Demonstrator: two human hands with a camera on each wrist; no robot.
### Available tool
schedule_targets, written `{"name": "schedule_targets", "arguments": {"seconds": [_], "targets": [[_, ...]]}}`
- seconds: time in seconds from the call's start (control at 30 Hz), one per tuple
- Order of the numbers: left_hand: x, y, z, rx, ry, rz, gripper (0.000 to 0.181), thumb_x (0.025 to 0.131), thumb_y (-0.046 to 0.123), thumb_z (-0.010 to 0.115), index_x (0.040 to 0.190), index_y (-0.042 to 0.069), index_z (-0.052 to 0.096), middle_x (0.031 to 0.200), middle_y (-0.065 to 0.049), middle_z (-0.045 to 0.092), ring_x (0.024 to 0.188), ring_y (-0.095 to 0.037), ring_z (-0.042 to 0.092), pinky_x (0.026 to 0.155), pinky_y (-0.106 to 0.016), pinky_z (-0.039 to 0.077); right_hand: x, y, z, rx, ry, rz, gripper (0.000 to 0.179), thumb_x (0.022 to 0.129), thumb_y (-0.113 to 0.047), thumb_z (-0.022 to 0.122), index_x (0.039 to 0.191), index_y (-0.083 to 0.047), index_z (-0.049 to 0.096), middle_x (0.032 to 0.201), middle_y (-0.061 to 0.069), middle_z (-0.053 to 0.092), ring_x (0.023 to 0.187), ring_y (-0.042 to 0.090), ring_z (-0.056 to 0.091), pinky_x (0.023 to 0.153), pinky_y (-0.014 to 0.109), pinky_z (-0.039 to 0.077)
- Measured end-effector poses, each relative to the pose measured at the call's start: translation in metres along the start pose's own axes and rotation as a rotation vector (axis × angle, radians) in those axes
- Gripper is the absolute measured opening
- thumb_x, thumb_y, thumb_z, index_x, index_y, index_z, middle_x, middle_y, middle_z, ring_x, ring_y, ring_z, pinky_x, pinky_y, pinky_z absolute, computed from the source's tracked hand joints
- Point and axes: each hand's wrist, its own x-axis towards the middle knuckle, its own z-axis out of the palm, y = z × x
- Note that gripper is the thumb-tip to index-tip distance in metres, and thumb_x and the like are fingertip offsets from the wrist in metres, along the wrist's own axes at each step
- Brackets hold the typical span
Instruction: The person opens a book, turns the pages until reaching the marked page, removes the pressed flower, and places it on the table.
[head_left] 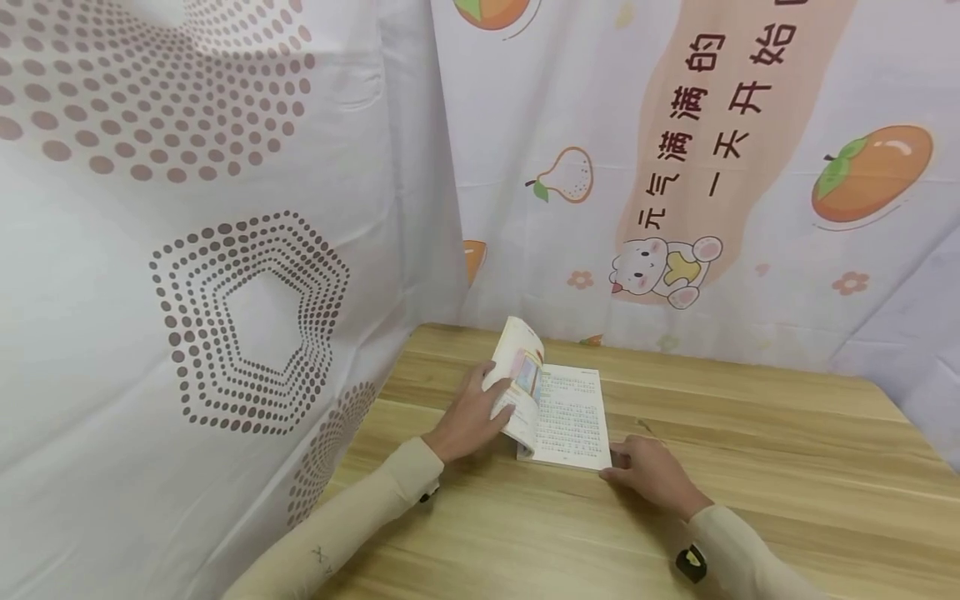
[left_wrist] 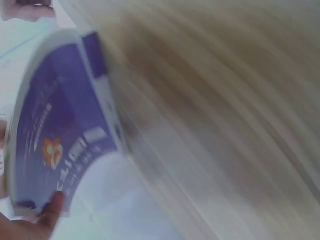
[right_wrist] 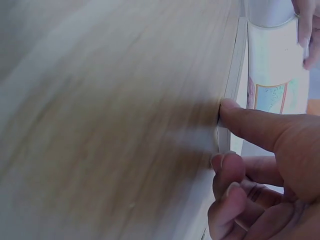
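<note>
An open book (head_left: 570, 417) lies on the wooden table, its right side flat with printed text. My left hand (head_left: 470, 417) grips the raised left side, which stands up and curves, showing a coloured picture. In the left wrist view, the book's purple cover (left_wrist: 65, 110) bears a small orange fox-like figure, and the left thumb (left_wrist: 50, 210) presses on it. My right hand (head_left: 651, 471) pinches the book's lower right corner. The right wrist view shows that hand (right_wrist: 270, 170) at the book's edge, its other fingers curled; how far they reach under the book is hidden.
The wooden table (head_left: 750, 433) extends around the book, mostly to the right. White cloth with brown dots (head_left: 247, 317) hangs close on the left. Behind the table hangs a cloth printed with fruit and writing (head_left: 555, 242).
</note>
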Motion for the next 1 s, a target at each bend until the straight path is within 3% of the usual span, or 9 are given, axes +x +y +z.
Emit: {"name": "schedule_targets", "arguments": {"seconds": [0.1, 0.2, 0.37, 0.5, 0.63, 0.73, 0.8, 0.87, 1.0], "targets": [[0.011, 0.014, 0.003, -0.122, 0.11, 0.016, 0.048, 0.093, 0.013, 0.074, 0.138, 0.002, 0.06, 0.148, -0.025, 0.035, 0.123, -0.033, 0.054, 0.093, -0.038, 0.055, -0.001, 0.001, -0.001, -0.001, 0.001, -0.006, 0.04, 0.083, -0.025, 0.086, 0.116, -0.004, 0.078, 0.065, -0.006, 0.047, 0.059, 0.009, 0.039, 0.053, 0.025, 0.032], [0.022, 0.03, 0.007, -0.257, 0.159, 0.042, 0.058, 0.088, 0.003, 0.077, 0.141, -0.001, 0.053, 0.141, -0.023, 0.044, 0.108, -0.028, 0.062, 0.081, -0.028, 0.057, -0.001, 0.0, -0.002, 0.003, 0.0, -0.007, 0.041, 0.083, -0.025, 0.086, 0.117, -0.004, 0.078, 0.065, -0.006, 0.046, 0.058, 0.009, 0.038, 0.053, 0.024, 0.031], [0.033, 0.05, 0.019, -0.385, 0.051, 0.052, 0.056, 0.093, 0.004, 0.072, 0.143, 0.0, 0.048, 0.119, -0.016, 0.066, 0.078, -0.011, 0.061, 0.062, -0.017, 0.052, -0.003, 0.0, -0.003, 0.007, 0.0, -0.002, 0.042, 0.083, -0.026, 0.086, 0.118, -0.005, 0.077, 0.066, -0.005, 0.047, 0.059, 0.01, 0.039, 0.053, 0.025, 0.032], [0.038, 0.061, 0.032, -0.216, -0.117, 0.08, 0.043, 0.096, 0.015, 0.07, 0.136, 0.003, 0.061, 0.104, -0.007, 0.072, 0.061, -0.002, 0.049, 0.052, -0.014, 0.042, -0.002, 0.002, -0.002, 0.012, 0.01, -0.004, 0.044, 0.083, -0.028, 0.086, 0.12, -0.005, 0.076, 0.066, -0.005, 0.046, 0.059, 0.009, 0.037, 0.053, 0.025, 0.032], [0.042, 0.072, 0.042, 0.032, -0.25, 0.173, 0.026, 0.094, 0.021, 0.072, 0.118, 0.01, 0.074, 0.091, 0.003, 0.072, 0.065, 0.0, 0.052, 0.059, -0.013, 0.044, 0.0, 0.004, -0.001, 0.023, 0.025, -0.036, 0.043, 0.083, -0.028, 0.086, 0.118, -0.005, 0.077, 0.064, -0.006, 0.044, 0.058, 0.007, 0.035, 0.052, 0.025, 0.032], [0.042, 0.078, 0.047, 0.16, -0.317, 0.228, 0.013, 0.093, 0.024, 0.074, 0.1, 0.015, 0.078, 0.08, 0.006, 0.07, 0.06, -0.001, 0.052, 0.056, -0.015, 0.045, 0.001, 0.004, 0.0, 0.02, 0.033, -0.077, 0.026, 0.083, -0.028, 0.085, 0.099, -0.008, 0.081, 0.064, -0.007, 0.043, 0.058, 0.006, 0.036, 0.052, 0.024, 0.033], [0.041, 0.08, 0.05, 0.204, -0.352, 0.246, 0.009, 0.092, 0.024, 0.075, 0.088, 0.016, 0.077, 0.07, 0.008, 0.065, 0.055, -0.001, 0.047, 0.051, -0.016, 0.042, 0.001, 0.004, -0.001, 0.014, 0.032, -0.094, 0.017, 0.084, -0.028, 0.085, 0.082, -0.013, 0.076, 0.063, -0.008, 0.044, 0.058, 0.006, 0.037, 0.052, 0.024, 0.033], [0.04, 0.081, 0.053, 0.229, -0.375, 0.259, 0.014, 0.092, 0.025, 0.076, 0.08, 0.018, 0.075, 0.063, 0.009, 0.059, 0.052, -0.002, 0.043, 0.049, -0.017, 0.039, 0.001, 0.005, -0.001, 0.01, 0.031, -0.088, 0.023, 0.084, -0.027, 0.085, 0.072, -0.018, 0.067, 0.063, -0.008, 0.044, 0.058, 0.006, 0.038, 0.052, 0.024, 0.033], [0.043, 0.081, 0.06, 0.238, -0.407, 0.276, 0.015, 0.089, 0.029, 0.08, 0.078, 0.02, 0.075, 0.062, 0.011, 0.056, 0.054, -0.003, 0.042, 0.05, -0.018, 0.037, 0.0, 0.006, -0.001, 0.017, 0.035, -0.044, 0.027, 0.084, -0.026, 0.085, 0.069, -0.02, 0.064, 0.063, -0.008, 0.047, 0.057, 0.007, 0.04, 0.052, 0.025, 0.034]]}}
